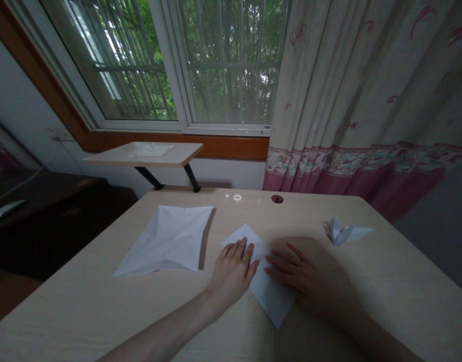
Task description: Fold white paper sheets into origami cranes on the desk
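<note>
A folded white paper (pixel 269 294) lies on the light wooden table (pixel 385 291), pointing away from me. My left hand (pixel 233 271) rests flat on its left side, fingers stretched out and together. My right hand (pixel 296 271) lies flat on its right side, fingers extended toward the left hand. Both hands press the paper down; neither grips it.
A creased, unfolded white sheet (pixel 166 241) lies to the left on the table. A small folded paper figure (pixel 344 232) sits at the right. A cable hole (pixel 277 199) is near the far edge. A small raised shelf (pixel 148 153) stands below the window; a curtain hangs at the right.
</note>
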### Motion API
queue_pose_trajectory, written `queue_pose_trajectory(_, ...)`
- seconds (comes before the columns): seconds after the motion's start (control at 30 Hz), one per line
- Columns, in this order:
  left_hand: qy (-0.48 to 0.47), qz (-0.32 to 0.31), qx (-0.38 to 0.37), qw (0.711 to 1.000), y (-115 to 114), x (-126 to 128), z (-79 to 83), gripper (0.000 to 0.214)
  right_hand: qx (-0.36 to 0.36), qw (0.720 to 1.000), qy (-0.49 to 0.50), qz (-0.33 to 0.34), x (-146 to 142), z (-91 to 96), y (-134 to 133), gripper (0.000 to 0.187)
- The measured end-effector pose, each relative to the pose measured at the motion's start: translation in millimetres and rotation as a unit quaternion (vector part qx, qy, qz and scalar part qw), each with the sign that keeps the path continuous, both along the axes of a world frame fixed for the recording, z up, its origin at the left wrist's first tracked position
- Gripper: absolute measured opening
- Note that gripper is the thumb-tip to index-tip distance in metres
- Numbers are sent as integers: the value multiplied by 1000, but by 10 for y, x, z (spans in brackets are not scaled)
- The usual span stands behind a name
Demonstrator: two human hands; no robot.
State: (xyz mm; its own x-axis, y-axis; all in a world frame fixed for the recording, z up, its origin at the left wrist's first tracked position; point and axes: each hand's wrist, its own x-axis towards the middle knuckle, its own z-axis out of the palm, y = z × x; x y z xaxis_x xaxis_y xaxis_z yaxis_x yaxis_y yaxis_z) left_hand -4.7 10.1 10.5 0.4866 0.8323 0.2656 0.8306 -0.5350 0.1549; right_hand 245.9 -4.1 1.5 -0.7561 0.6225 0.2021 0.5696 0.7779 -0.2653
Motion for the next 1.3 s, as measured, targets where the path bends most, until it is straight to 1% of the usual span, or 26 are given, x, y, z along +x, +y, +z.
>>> queue_pose_trajectory(0.1,11,5,12,1000,-9,-9,26,36,0,1000,2,-2,45,-42,37,79)
queue_pose_trajectory(0.2,12,-4,33,999,-22,-12,60,29,0,1000,-2,-15,53,-53,42,75)
queue_pose_trajectory(0.27,12,-20,58,998,-33,-11,70,26,10,999,-11,-28,37,-36,20,70)
queue_pose_trajectory(0.33,12,-38,93,995,-44,-10,65,25,31,998,-22,-50,8,-14,-16,62)
queue_pose_trajectory(0.47,-1,-68,161,985,-63,-12,29,24,99,991,-37,-86,-68,-16,-89,47)
queue_pose_trajectory(0.57,-14,-88,181,979,-77,-15,2,21,144,983,-20,-115,-126,-68,-122,41)
queue_pose_trajectory(0.63,-24,-102,182,978,-85,-17,-15,21,160,978,-18,-133,-159,-111,-132,40)
queue_pose_trajectory(0.73,-39,-112,167,979,-82,-17,-42,19,161,977,-28,-140,-188,-168,-132,45)
queue_pose_trajectory(0.83,-49,-106,134,984,-53,-16,-63,16,138,979,-31,-144,-186,-203,-121,50)
queue_pose_trajectory(1.07,-16,-146,12,989,47,-28,-137,43,80,986,-61,-135,-139,-217,-107,62)
queue_pose_trajectory(1.2,-6,-151,-7,989,68,-45,-199,49,62,985,-76,-144,-133,-211,-123,70)
queue_pose_trajectory(1.3,7,-146,-19,989,67,-60,-216,52,54,984,-81,-152,-135,-202,-131,73)
